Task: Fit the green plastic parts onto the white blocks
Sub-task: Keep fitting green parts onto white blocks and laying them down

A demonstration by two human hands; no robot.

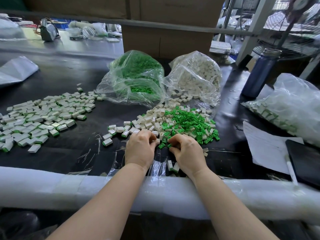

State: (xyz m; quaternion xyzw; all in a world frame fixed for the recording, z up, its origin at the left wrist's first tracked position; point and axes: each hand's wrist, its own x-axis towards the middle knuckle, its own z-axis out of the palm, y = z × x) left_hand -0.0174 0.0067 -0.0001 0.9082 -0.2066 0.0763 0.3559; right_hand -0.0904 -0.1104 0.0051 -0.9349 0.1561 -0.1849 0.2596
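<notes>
A mixed heap of loose green plastic parts [190, 125] and bare white blocks [152, 119] lies on the black table just beyond my hands. My left hand [141, 148] has its fingers curled at the heap's near edge and pinches a white block [158, 140]. My right hand [186, 153] is curled beside it, its fingertips pinching a small green part [169, 145]. The two hands nearly touch. A wide spread of white blocks with green parts fitted [39, 118] covers the table to the left.
Two clear bags stand behind the heap, one of green parts [136, 75], one of white blocks [197, 73]. A blue bottle [259, 73], another bag [290, 108], paper [266, 146] and a dark tablet [304, 158] sit at right. A foam-wrapped rail [69, 189] lines the near edge.
</notes>
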